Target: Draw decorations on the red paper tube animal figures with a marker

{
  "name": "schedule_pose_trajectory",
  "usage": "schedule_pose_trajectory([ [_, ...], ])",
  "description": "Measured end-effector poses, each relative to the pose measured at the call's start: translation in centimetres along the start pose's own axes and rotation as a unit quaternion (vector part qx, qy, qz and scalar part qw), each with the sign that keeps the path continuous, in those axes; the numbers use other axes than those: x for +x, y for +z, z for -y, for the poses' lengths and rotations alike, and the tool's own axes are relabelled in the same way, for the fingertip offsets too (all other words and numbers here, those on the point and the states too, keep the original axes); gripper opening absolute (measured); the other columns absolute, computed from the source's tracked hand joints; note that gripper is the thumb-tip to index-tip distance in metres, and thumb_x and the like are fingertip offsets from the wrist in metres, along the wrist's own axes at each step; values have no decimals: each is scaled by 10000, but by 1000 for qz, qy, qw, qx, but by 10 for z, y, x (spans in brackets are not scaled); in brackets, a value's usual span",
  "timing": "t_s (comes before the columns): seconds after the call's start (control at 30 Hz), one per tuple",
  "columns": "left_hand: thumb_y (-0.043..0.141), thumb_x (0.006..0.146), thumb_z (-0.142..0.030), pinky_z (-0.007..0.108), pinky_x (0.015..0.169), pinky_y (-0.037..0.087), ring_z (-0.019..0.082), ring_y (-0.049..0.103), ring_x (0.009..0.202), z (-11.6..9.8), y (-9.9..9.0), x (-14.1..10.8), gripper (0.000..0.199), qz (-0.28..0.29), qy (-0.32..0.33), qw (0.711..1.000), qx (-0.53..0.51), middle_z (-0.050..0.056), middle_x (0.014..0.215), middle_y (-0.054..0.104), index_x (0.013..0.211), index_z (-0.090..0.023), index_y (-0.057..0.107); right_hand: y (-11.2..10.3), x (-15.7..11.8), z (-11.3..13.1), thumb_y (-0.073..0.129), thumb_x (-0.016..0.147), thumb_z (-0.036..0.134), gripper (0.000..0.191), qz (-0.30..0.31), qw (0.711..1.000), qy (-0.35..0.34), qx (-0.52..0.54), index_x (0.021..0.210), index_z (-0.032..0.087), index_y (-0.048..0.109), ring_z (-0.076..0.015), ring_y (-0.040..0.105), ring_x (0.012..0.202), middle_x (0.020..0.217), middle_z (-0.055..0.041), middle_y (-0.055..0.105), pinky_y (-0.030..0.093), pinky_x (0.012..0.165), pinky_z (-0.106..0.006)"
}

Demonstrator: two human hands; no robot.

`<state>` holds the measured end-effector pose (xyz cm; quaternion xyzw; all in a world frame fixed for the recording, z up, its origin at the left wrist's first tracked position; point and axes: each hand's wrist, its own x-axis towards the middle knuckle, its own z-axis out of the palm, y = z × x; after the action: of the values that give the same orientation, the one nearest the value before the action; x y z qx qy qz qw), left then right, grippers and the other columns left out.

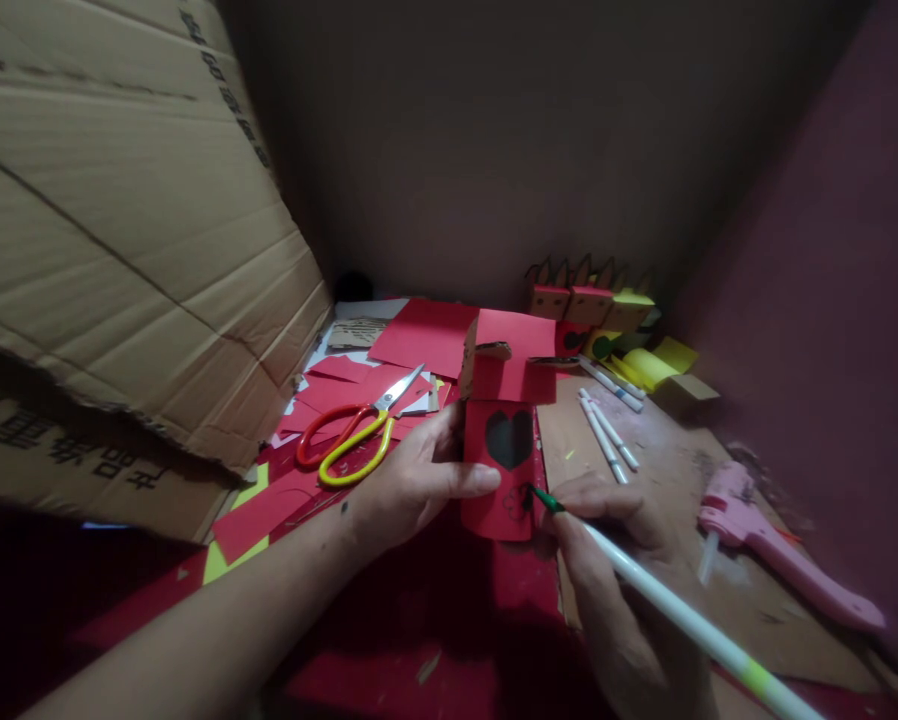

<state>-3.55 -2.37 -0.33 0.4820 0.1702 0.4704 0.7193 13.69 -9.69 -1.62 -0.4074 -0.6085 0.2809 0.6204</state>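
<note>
A red paper-covered figure (486,500) with a boxy upper part and a dark heart on its body is held upright by my left hand (434,470), the thumb lying across its front. Below the heart are small dark outlined shapes. My right hand (629,590) is closed around a white marker (674,605) with a green tip. That tip touches or nearly touches the figure beside the outlined shapes. Scissors (378,420) with one red and one yellow handle lie open to the left of the figure.
Red paper sheets (426,335) lie behind the scissors. A large cardboard piece (134,240) rises at left. White markers (605,430), a pink glue gun (764,545) and a cardboard sheet (779,610) are at right. Several small box figures (590,303) stand at the back.
</note>
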Motion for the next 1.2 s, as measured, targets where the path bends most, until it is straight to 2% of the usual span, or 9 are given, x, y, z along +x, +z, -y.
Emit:
schedule_pose_trajectory([
  [0.27,838,691,-211,404,915,503,292,660,1055,0,1,0,458,4,5,1000,-3,104,1100,707,1105,-171,646,1,-1,0,601,978,163,110,7,999,-16,-32,955,272,603,-108,679,697,846,27,666,577,620,-186],
  [0.4,840,690,-214,404,916,491,277,653,1039,1,-1,1,455,5,4,1000,1,98,1093,702,1099,-178,644,2,0,-1,586,986,153,124,20,1000,-20,-13,964,275,595,-99,682,720,857,33,661,580,654,-178],
  [0.73,846,673,-220,422,928,487,306,654,1073,0,1,-1,487,3,-8,1000,-4,103,1101,703,1113,-176,641,2,1,3,570,975,126,157,31,998,-46,-28,946,281,572,-93,651,710,816,48,644,556,663,-174],
  [1.07,848,677,-213,400,900,495,280,647,1025,1,1,-1,473,-2,-2,1000,2,102,1082,688,1098,-173,638,1,-1,1,615,959,158,134,7,1000,-8,-1,919,285,616,-123,689,691,812,44,688,575,629,-212],
  [1.2,841,689,-218,407,903,488,270,644,1007,0,1,-1,443,2,-3,1000,5,92,1062,680,1084,-185,643,3,1,3,601,968,149,146,15,1000,-18,-4,930,290,611,-108,695,690,806,53,683,573,637,-190],
])
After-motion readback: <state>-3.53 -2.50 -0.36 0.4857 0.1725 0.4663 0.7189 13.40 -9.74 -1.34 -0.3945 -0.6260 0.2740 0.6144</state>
